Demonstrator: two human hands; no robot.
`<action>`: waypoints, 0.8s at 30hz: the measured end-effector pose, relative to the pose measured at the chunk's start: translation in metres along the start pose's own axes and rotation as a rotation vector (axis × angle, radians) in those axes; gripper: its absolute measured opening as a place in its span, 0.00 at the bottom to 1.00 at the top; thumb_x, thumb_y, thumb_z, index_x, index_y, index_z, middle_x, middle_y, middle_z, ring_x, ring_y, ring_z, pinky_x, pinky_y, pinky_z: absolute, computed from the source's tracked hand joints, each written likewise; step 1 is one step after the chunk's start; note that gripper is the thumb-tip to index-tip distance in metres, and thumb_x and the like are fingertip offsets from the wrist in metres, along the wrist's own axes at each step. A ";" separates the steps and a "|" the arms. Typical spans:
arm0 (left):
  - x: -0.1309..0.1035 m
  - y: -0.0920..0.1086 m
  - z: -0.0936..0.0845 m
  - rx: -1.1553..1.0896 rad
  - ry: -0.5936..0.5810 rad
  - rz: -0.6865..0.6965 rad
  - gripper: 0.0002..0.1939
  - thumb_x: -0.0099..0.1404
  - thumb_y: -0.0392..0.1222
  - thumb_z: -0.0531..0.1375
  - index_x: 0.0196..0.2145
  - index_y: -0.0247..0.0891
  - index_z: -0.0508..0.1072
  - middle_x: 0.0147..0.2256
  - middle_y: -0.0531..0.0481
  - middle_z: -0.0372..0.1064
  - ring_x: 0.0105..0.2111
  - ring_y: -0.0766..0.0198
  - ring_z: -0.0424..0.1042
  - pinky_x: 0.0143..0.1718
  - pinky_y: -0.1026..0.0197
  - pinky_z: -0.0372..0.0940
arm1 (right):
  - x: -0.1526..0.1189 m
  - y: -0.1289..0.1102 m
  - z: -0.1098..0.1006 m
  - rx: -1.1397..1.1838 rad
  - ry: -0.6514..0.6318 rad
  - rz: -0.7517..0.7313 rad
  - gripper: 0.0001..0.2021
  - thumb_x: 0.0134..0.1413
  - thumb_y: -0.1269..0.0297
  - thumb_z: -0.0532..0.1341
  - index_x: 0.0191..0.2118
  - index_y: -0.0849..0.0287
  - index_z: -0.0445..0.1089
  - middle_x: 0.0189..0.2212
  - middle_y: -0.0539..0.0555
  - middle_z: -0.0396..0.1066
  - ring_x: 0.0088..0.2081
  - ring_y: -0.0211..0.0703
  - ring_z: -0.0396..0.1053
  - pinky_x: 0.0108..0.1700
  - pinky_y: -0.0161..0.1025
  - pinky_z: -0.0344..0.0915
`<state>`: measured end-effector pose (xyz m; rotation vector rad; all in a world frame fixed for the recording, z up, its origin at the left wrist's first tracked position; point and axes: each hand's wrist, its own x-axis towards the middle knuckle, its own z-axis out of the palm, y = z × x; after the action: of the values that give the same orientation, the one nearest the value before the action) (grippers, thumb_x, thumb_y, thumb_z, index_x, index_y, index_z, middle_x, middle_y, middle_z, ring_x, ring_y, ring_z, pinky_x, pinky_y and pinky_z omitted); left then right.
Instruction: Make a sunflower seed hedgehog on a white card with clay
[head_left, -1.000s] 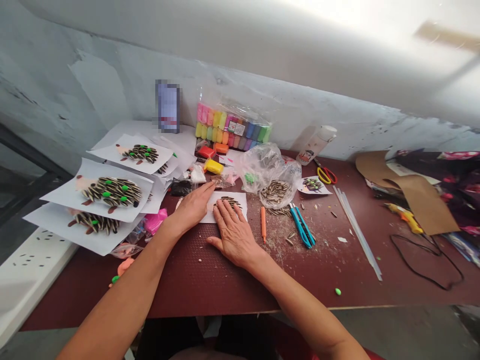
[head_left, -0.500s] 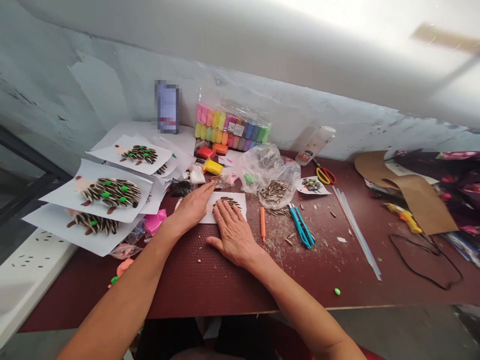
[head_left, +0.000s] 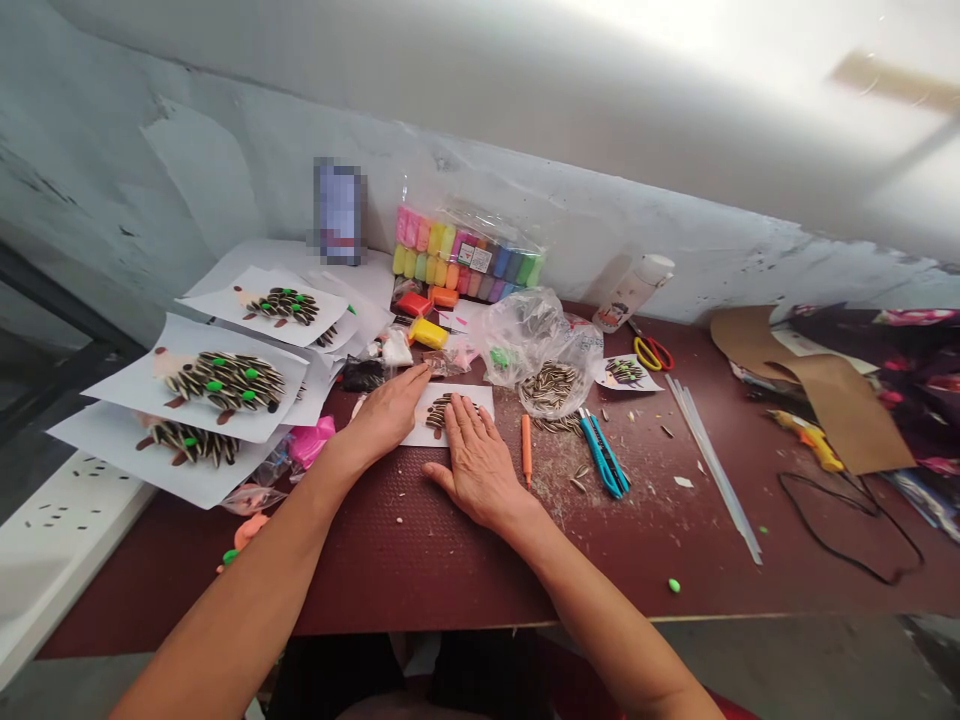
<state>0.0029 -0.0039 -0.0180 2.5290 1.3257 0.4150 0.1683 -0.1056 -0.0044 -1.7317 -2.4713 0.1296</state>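
A small white card lies on the dark red table, with a patch of striped sunflower seeds on it. My right hand lies flat over the seeds' right part, fingers stretched out and thumb spread. At the card's left edge rests my left hand, its fingers extended and palm down; part of the card is hidden under it. Close to my right hand are an orange pen-like stick and a teal utility knife. Behind them a clear plastic bag holds loose sunflower seeds.
Seed hedgehogs on paper are stacked at the left. A pack of coloured clay leans on the wall near a bottle. Scissors, clear glue sticks, a yellow glue gun and brown cardboard lie to the right.
My right hand has slid a little to the right across the seeds, uncovering more of them. My left hand stays at the card's edge. The view has shifted slightly.
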 end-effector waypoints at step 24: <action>0.001 0.005 -0.011 -0.066 0.036 -0.009 0.32 0.60 0.23 0.47 0.61 0.34 0.67 0.62 0.41 0.63 0.60 0.55 0.65 0.61 0.49 0.64 | 0.005 0.071 -0.007 0.071 0.330 0.368 0.31 0.59 0.76 0.45 0.69 0.75 0.50 0.67 0.72 0.52 0.69 0.58 0.50 0.66 0.60 0.51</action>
<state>0.0030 -0.0050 -0.0062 2.4723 1.3134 0.4967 0.2335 -0.0763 -0.0070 -1.9749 -1.8842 -0.0341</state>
